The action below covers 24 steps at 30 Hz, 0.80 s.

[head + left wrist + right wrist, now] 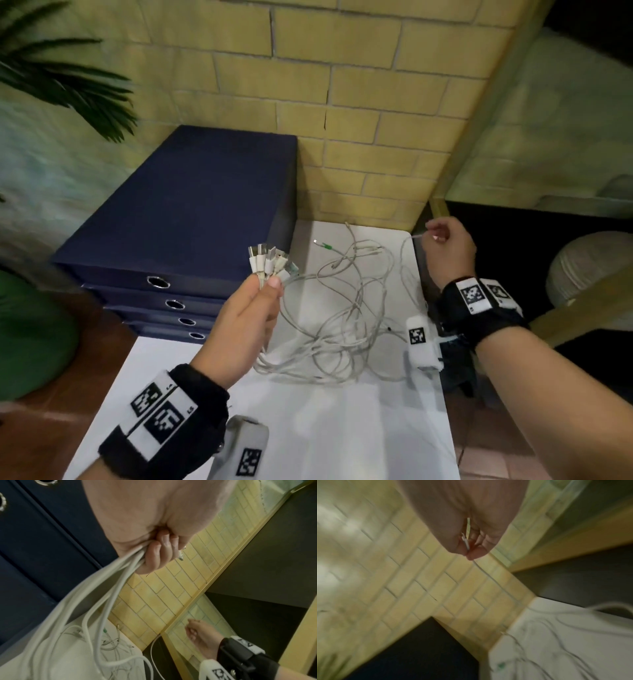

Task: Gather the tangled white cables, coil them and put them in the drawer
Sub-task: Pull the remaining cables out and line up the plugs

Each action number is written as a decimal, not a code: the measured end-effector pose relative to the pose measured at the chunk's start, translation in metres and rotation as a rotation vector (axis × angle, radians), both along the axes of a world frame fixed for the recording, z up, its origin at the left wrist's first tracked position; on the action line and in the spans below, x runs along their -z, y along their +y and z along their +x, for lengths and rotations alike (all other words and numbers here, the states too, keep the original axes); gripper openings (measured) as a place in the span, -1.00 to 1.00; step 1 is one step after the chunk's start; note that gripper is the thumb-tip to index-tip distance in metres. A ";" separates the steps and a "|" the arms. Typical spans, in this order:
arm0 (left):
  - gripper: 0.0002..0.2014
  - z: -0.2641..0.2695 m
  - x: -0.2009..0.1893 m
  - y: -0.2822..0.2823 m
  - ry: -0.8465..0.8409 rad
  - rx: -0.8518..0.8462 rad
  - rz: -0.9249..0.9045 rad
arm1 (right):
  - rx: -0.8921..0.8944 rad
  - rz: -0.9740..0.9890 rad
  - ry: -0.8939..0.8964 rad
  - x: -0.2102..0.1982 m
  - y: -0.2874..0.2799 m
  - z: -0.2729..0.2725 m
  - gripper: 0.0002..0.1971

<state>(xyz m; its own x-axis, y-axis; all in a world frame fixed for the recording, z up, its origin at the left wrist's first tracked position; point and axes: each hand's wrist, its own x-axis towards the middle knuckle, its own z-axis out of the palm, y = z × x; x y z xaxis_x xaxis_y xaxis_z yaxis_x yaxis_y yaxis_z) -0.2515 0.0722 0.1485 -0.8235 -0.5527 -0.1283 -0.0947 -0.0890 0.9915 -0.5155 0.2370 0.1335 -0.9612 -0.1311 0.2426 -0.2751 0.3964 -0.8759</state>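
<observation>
Trailing from left grip (pixel 253 310), cables (pixel 337 322), apparently tangled

A white table (pixel 342 428) stands against the brick wall, bearing loose loops of tangled white cables (pixel 342 329) and a navy drawer unit (pixel 191 219)

White cables (pixel 342 308) in both hands

Dim indoor light overall, brightest on the white table (pixel 342 428) and yellow brick wall (pixel 359 85). Dark and murky at far right and near left. Wide-angle bending at the edges. Heavy motion smear throughout the right wrist view; soft blur on the near cables (pixel 72 615) in the left wrist view.
</observation>
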 end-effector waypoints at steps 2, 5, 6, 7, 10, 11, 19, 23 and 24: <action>-0.54 -0.003 -0.007 0.001 0.041 -0.013 -0.010 | -0.051 -0.116 0.091 -0.032 -0.006 -0.002 -0.78; -0.55 -0.007 -0.020 0.004 0.104 -0.050 -0.017 | -0.108 -0.216 0.183 -0.078 -0.013 0.004 -0.67; -0.63 -0.007 -0.025 0.005 0.124 -0.062 -0.013 | -0.133 -0.245 0.214 -0.092 -0.015 0.007 -0.66; -0.70 -0.008 -0.031 0.006 0.144 -0.069 -0.008 | -0.162 -0.271 0.240 -0.105 -0.017 0.012 -0.65; -0.75 -0.009 -0.047 0.006 0.183 -0.069 -0.048 | -0.237 -0.333 0.278 -0.133 -0.022 0.026 -0.67; -0.75 -0.009 -0.052 0.006 0.188 -0.072 -0.073 | -0.259 -0.358 0.282 -0.140 -0.022 0.030 -0.69; -0.74 -0.006 -0.083 -0.001 0.261 -0.087 -0.146 | -0.319 -0.324 0.575 -0.169 -0.018 0.049 -0.76; -0.75 0.005 -0.100 -0.017 0.274 -0.130 -0.223 | -0.247 -0.309 0.651 -0.165 -0.013 0.044 -0.74; -0.75 0.007 -0.104 -0.023 0.274 -0.145 -0.231 | -0.239 -0.303 0.657 -0.162 -0.013 0.041 -0.72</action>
